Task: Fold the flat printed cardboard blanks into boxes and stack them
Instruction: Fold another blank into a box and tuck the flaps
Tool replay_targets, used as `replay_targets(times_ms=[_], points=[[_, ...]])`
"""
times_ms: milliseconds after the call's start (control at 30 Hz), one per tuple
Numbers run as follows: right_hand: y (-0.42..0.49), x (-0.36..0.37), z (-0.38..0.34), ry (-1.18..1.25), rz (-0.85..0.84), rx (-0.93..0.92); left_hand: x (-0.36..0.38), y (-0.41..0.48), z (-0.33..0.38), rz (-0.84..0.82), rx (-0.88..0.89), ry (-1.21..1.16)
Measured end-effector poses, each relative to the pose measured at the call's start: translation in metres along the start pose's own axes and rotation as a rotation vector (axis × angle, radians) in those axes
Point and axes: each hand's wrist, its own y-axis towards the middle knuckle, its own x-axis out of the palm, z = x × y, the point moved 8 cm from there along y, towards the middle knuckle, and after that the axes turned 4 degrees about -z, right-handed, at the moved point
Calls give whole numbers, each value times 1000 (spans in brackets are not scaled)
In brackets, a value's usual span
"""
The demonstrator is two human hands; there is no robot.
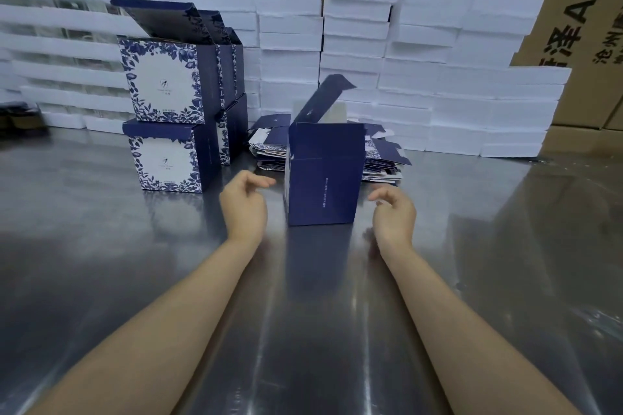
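A folded dark blue box (323, 175) stands upright on the steel table (135, 280), its lid flap raised at the back. My left hand (244, 205) hovers just left of it, fingers loosely curled and apart, not touching. My right hand (394, 212) is just right of the box, also free of it and holding nothing. Behind the box lies a messy pile of flat printed blanks (381, 162). To the left stand stacked finished boxes (168, 111) with blue floral print, two high, the top ones with lids up.
White foam slabs (438, 77) are stacked in a wall along the table's back edge. Brown shipping cartons (573, 10) with black lettering rise behind them. More foam stacks (50, 27) fill the far left.
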Motion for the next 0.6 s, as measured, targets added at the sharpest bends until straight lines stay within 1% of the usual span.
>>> replay_targets(times_ms=[67,100,167,233,300,333,367,400,467,500,567,600], points=[[0,-7,1,7,65,14,-9,6,-10,69,-81,-10],[0,-8,0,25,70,18,-10,7,-13,75,-112,-34],[0,-4,-3,54,29,16,-5,7,-14,54,-148,-67],[-1,7,-8,46,-64,-11,8,4,-10,-51,-152,-126],[-3,17,-12,98,-163,-45,25,0,-4,-208,-126,-152],[-4,19,-14,167,-182,-55,32,-3,-4,-259,-134,-164],[-5,16,-16,231,-153,-67,35,-4,-6,-266,-162,-175],[-4,10,-17,271,-89,-87,33,-4,-12,-228,-200,-168],[-3,-3,-18,298,36,-127,16,2,-24,-68,-252,-82],[-2,-6,-17,300,68,-130,6,5,-27,2,-281,-45],[-1,-5,-17,246,63,-126,-4,9,-35,63,-356,-67],[-2,-1,-18,208,25,-132,-2,10,-35,39,-370,-97]])
